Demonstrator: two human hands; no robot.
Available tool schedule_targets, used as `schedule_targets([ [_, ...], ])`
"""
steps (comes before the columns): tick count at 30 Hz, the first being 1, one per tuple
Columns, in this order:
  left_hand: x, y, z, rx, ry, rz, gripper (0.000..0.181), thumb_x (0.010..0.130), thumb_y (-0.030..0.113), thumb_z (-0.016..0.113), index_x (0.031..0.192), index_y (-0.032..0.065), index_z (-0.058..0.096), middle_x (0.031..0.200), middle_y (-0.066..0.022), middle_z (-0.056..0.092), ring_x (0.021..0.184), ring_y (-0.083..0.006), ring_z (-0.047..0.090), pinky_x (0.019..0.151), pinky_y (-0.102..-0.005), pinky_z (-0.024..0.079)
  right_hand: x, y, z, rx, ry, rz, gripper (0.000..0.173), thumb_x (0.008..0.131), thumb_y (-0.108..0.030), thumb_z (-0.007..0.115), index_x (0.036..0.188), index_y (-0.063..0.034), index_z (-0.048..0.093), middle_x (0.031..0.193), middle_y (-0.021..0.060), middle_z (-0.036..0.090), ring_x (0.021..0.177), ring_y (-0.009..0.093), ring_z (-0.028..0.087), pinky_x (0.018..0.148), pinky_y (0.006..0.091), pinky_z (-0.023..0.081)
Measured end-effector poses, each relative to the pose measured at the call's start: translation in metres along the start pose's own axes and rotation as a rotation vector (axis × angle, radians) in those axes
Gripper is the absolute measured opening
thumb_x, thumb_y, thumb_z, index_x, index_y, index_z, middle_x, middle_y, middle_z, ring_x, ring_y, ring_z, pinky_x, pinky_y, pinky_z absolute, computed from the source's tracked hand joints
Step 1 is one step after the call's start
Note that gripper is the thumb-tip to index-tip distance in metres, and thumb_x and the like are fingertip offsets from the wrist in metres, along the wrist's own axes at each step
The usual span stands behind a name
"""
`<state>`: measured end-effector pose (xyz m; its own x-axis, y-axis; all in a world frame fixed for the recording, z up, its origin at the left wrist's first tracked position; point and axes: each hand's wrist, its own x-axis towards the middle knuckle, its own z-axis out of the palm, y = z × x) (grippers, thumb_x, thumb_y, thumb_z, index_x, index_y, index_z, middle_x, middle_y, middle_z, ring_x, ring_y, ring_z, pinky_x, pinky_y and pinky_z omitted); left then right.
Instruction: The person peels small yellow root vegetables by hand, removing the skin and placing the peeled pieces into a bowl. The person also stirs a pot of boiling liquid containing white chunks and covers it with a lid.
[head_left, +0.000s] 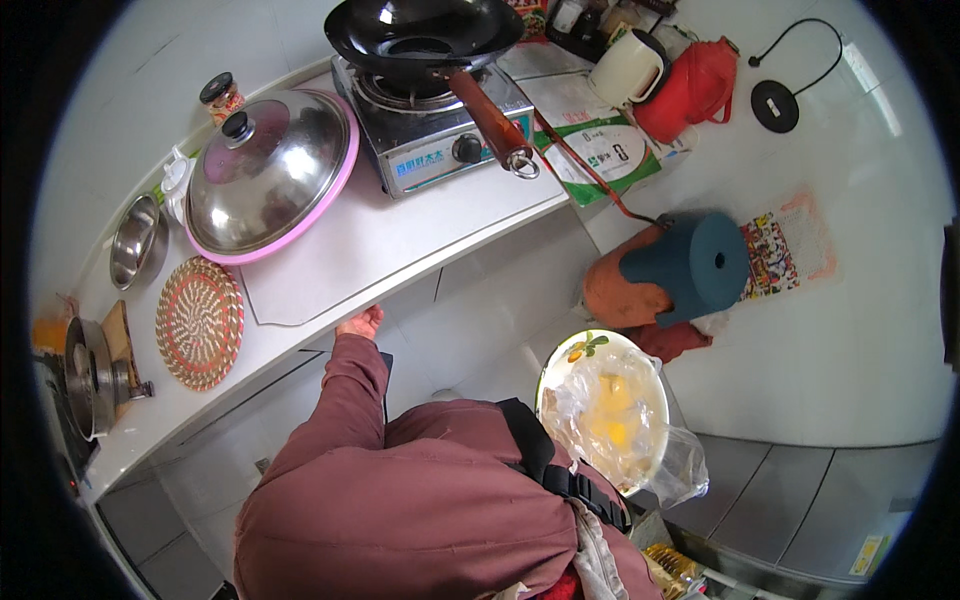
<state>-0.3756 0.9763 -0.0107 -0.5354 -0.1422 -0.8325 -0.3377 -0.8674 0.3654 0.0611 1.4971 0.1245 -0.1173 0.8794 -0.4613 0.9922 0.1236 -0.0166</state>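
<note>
My left hand (361, 323) reaches to the front edge of the white countertop (420, 232), and part of it is hidden under that edge. Whether it grips anything there cannot be told. My right hand is out of view. To my right is a white enamel basin (559, 352) with a fruit pattern, holding a clear plastic bag (645, 435) with something yellow in or under it. On the counter ahead, a black wok (420, 34) with a wooden handle (487, 112) rests on a single-burner gas stove (439, 146). A domed metal lid (270, 176) covers a pink basin (341, 187).
A woven mat (199, 322), a steel bowl (135, 240) and a metal pan (86, 379) line the counter's left. At right, an orange gas cylinder (619, 289) bears a teal plastic stool (686, 262), with a hose (592, 172) running to it. A red kettle (686, 90) stands behind.
</note>
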Motion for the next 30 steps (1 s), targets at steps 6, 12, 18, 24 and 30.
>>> schedule_targets([
  [6, -0.005, -0.01, 0.016, -0.17, 0.147, 0.203, 0.037, 0.089, 0.033, 0.059, 0.118, 0.0112, 0.054, 0.111, -0.0097, 0.063, 0.099, -0.0279, 0.062, 0.076, -0.0448, 0.053, 0.034, -0.039, 0.008, 0.044, -0.055, -0.11, 0.033, 0.081, -0.028, 0.063, 0.089, 0.0043, 0.064, 0.082, 0.0254, 0.063, 0.08, 0.04, 0.06, 0.068, 0.0446, 0.045],
  [12, 0.0, -0.012, 0.018, -0.221, 0.137, 0.305, 0.037, 0.088, 0.027, 0.061, 0.119, 0.0086, 0.052, 0.116, -0.0118, 0.061, 0.104, -0.0289, 0.061, 0.079, -0.0445, 0.055, 0.059, -0.066, 0.006, 0.061, -0.098, -0.209, 0.032, 0.08, -0.027, 0.063, 0.089, 0.004, 0.065, 0.082, 0.0247, 0.063, 0.08, 0.039, 0.06, 0.068, 0.0439, 0.045],
  [18, -0.001, -0.017, 0.013, -0.274, 0.072, 0.297, 0.036, 0.09, 0.011, 0.058, 0.122, -0.0014, 0.049, 0.117, -0.0186, 0.059, 0.104, -0.0352, 0.06, 0.086, -0.0472, 0.054, 0.077, -0.078, -0.002, 0.052, -0.148, -0.328, 0.031, 0.079, -0.026, 0.064, 0.088, 0.0037, 0.065, 0.081, 0.0241, 0.063, 0.08, 0.039, 0.061, 0.069, 0.0432, 0.045],
  [24, -0.036, -0.032, 0.009, -0.13, 0.14, 0.362, 0.027, 0.082, 0.003, 0.069, 0.096, -0.0011, 0.047, 0.078, -0.0202, 0.06, 0.067, -0.0328, 0.065, 0.062, -0.0427, 0.059, 0.095, -0.084, -0.015, 0.01, -0.219, -0.436, 0.029, 0.078, -0.024, 0.064, 0.088, 0.0033, 0.065, 0.081, 0.0234, 0.063, 0.079, 0.038, 0.061, 0.069, 0.0425, 0.045],
  [30, -0.07, -0.036, 0.002, -0.056, 0.214, 0.399, 0.027, 0.081, 0.01, 0.072, 0.092, 0.0026, 0.049, 0.074, -0.0159, 0.058, 0.063, -0.0291, 0.06, 0.054, -0.0419, 0.055, 0.107, -0.097, -0.015, 0.0, -0.291, -0.516, 0.028, 0.077, -0.023, 0.065, 0.087, 0.003, 0.066, 0.081, 0.0227, 0.063, 0.079, 0.037, 0.061, 0.07, 0.0417, 0.045],
])
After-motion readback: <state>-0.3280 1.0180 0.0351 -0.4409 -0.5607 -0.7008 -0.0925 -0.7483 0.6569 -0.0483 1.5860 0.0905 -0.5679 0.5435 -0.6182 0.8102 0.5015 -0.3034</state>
